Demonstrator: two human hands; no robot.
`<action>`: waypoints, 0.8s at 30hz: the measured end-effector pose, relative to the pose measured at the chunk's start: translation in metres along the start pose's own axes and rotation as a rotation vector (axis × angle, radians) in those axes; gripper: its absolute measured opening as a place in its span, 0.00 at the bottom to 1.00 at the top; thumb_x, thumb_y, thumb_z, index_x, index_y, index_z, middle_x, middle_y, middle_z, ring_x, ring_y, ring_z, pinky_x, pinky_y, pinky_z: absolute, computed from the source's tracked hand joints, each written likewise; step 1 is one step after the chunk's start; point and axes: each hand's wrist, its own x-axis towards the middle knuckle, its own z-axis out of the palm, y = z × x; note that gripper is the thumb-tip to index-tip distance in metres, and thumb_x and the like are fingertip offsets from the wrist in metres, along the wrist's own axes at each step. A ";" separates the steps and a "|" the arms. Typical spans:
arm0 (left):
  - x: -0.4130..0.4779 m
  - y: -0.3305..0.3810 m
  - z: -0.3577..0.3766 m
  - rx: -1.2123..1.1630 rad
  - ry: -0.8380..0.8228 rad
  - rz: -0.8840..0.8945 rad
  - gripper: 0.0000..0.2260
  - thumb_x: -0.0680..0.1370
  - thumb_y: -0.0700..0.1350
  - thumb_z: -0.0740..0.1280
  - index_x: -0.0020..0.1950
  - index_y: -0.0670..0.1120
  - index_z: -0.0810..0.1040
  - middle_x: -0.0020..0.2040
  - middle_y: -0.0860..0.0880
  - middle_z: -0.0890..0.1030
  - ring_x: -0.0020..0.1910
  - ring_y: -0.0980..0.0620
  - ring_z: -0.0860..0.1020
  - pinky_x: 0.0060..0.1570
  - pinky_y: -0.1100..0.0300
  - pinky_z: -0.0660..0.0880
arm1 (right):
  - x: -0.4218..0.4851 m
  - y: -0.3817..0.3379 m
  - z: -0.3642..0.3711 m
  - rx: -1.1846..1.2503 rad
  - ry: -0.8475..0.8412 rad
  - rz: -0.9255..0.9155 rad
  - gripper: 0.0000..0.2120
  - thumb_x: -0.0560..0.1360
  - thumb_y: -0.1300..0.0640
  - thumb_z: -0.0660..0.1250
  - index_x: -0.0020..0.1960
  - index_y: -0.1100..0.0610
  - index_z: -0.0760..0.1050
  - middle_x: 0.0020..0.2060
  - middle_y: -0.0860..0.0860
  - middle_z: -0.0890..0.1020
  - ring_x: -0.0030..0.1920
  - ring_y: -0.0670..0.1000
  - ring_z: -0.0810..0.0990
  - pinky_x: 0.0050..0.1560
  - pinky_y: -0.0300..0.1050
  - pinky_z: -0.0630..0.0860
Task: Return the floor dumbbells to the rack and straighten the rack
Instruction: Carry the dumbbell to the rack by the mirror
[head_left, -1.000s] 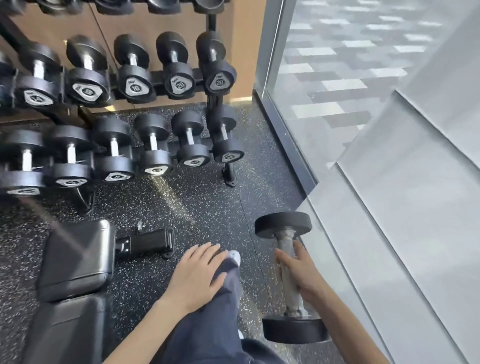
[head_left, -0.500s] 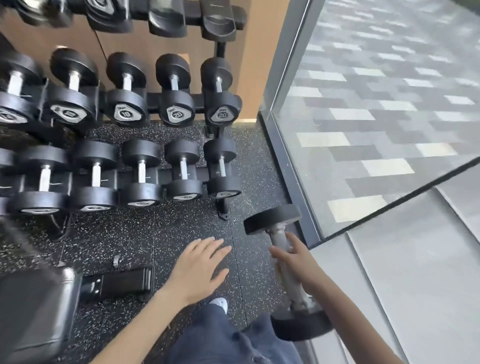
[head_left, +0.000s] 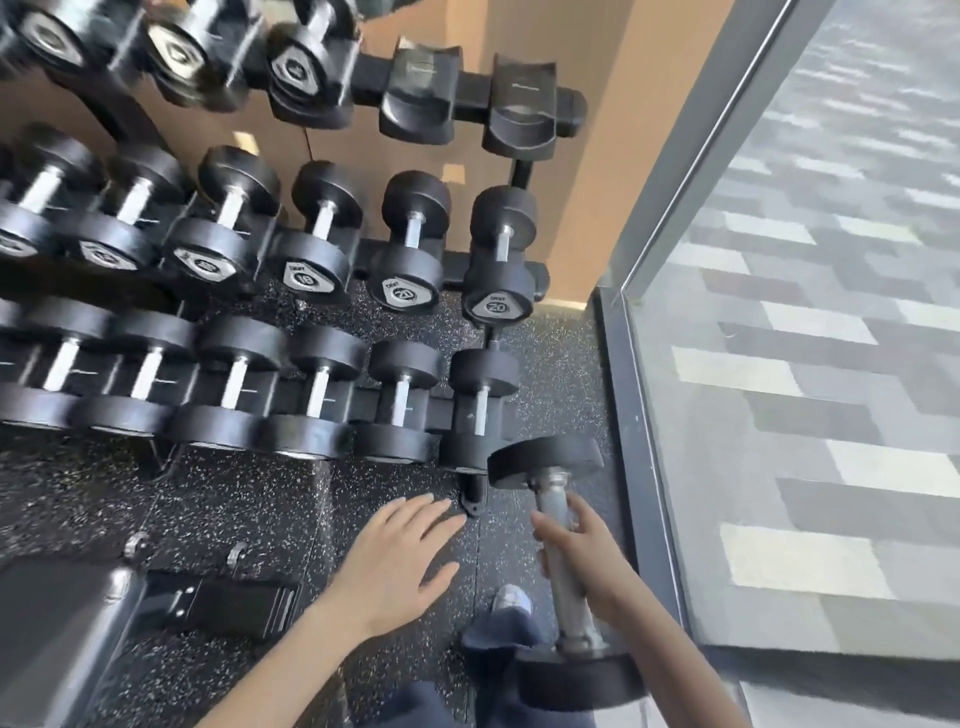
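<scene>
The right hand (head_left: 582, 556) is gripping the metal handle of a dumbbell (head_left: 563, 561), fingers wrapped round it, just in front of the rack (head_left: 467, 88), near its right end. The dumbbell's near head is blurring against a dark trouser leg (head_left: 498, 644). The left hand (head_left: 400, 561) is hovering flat, fingers spread and holding nothing. Beyond it, two saddles (head_left: 418, 98) on the rack's top tier are sitting bare; the rack's left dumbbells are smearing and running out of frame.

The head camera is looking steeply down and forward, close above the hands, with the dumbbell rack (head_left: 462, 254) filling the frame's upper left.
</scene>
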 end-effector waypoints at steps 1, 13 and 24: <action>0.017 0.004 -0.004 0.010 0.014 -0.010 0.22 0.75 0.60 0.55 0.63 0.53 0.77 0.61 0.53 0.79 0.61 0.53 0.77 0.62 0.50 0.67 | 0.012 -0.010 -0.010 -0.006 -0.006 -0.011 0.10 0.76 0.61 0.65 0.56 0.53 0.70 0.36 0.54 0.77 0.26 0.47 0.73 0.27 0.40 0.73; 0.162 0.017 -0.031 -0.014 0.124 -0.146 0.22 0.76 0.59 0.56 0.64 0.52 0.76 0.63 0.53 0.77 0.63 0.53 0.74 0.66 0.56 0.65 | 0.131 -0.118 -0.094 -0.029 -0.056 -0.133 0.14 0.75 0.66 0.65 0.58 0.56 0.68 0.31 0.53 0.76 0.27 0.49 0.74 0.28 0.43 0.73; 0.286 -0.049 -0.049 -0.001 0.168 -0.161 0.22 0.76 0.56 0.57 0.67 0.49 0.74 0.65 0.49 0.76 0.65 0.49 0.72 0.66 0.54 0.60 | 0.235 -0.214 -0.112 -0.152 -0.147 -0.206 0.14 0.75 0.64 0.65 0.57 0.51 0.69 0.35 0.54 0.77 0.29 0.50 0.73 0.29 0.42 0.73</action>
